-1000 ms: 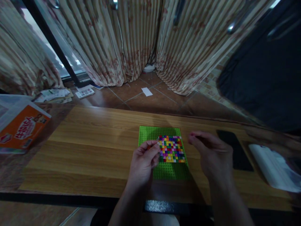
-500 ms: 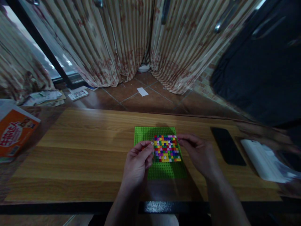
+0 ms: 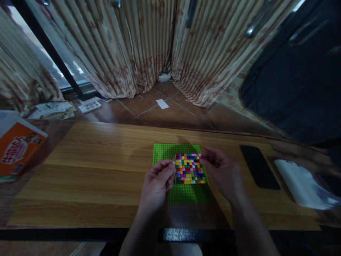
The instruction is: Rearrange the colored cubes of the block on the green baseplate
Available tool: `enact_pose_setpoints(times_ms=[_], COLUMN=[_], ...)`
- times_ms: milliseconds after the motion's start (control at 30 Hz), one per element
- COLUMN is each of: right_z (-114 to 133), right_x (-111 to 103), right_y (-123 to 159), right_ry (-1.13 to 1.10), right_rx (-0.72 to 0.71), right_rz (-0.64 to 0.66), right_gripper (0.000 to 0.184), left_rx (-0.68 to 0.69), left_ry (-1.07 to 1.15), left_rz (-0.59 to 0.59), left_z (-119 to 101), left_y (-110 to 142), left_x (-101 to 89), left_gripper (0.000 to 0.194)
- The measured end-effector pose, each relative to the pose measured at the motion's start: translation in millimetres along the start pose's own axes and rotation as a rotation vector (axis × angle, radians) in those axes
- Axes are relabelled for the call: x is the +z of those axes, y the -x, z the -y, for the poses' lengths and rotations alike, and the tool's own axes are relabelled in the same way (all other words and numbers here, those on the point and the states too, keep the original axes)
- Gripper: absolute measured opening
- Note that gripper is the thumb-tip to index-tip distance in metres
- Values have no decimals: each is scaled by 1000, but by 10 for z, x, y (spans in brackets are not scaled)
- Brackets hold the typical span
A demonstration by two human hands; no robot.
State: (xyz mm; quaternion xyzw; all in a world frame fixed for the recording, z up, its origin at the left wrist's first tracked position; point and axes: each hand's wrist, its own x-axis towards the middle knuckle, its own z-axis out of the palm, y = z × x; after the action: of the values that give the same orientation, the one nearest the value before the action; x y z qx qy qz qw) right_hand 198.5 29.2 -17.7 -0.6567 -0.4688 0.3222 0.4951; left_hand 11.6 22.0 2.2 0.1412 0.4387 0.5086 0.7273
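Observation:
A green studded baseplate (image 3: 186, 195) lies on the wooden table, and on it sits a block of many-coloured small building bricks (image 3: 189, 169). My left hand (image 3: 158, 183) is closed at the block's left edge, thumb and index finger pinching a small whitish brick (image 3: 174, 162). At the block's upper right corner is my right hand (image 3: 223, 172), its thumb and forefinger pinched together. A small purplish brick shows at those fingertips, partly hidden by them.
To the right on the table (image 3: 93, 177) lie a black phone (image 3: 259, 166) and a white case-like object (image 3: 295, 183) beside clear plastic. An orange and white package (image 3: 20, 149) stands at the left. Beyond the table are curtains (image 3: 149, 46) and papers on the tiled floor.
My right hand has shifted slightly, its fingertips now closer over the block's upper right corner. My left hand keeps its pinch. The whole view has moved a little.

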Motion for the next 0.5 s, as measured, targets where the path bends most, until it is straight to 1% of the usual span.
enact_pose_setpoints(times_ms=[100, 267, 400, 500], right_z=[33, 60, 6, -27], right_x=[-19, -57, -3, 69], right_y=[-4, -38, -70, -80], right_ry=[-18, 0, -27, -46], right_rx=[24, 29, 66, 89], right_rz=[0, -30, -24, -9], right_gripper=[43, 37, 39, 36], left_rx=[4, 11, 10, 5], left_ry=[-7, 5, 8, 9], left_rz=[8, 5, 3, -8], left_z=[10, 21, 20, 15], left_y=[-9, -14, -8, 4], left_x=[-7, -2, 1, 4], left_gripper=[31, 32, 29, 29])
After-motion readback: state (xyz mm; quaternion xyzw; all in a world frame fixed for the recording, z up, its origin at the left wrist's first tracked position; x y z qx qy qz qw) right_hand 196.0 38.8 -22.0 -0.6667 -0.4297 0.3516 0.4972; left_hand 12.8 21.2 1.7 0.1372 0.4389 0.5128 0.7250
